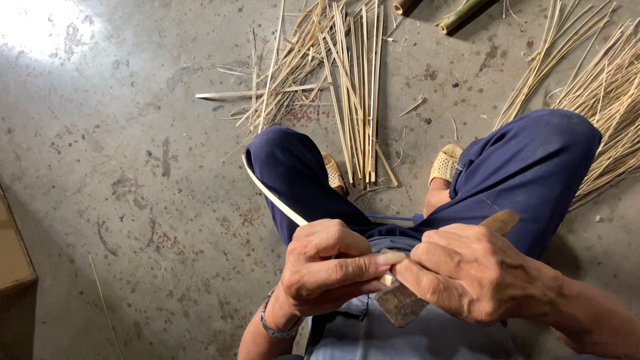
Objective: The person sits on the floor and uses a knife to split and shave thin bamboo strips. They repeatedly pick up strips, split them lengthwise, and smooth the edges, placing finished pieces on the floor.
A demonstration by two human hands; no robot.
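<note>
My left hand (327, 267) grips a thin pale bamboo strip (272, 197) that curves out to the left over my left knee. My right hand (470, 270) is closed around a knife with a wooden handle (501, 221) and a dark rusty blade (400, 303). The blade sits just below my left thumb, where the two hands meet above my lap. I am seated, with blue trousers (533, 167) and woven sandals (444, 163) showing below the hands.
A pile of split bamboo strips (350, 80) lies on the concrete floor (133, 167) ahead of my feet. Another bundle (600, 87) fans out at the right. Green bamboo poles (460, 15) lie at the top. A cardboard edge (13, 253) sits far left.
</note>
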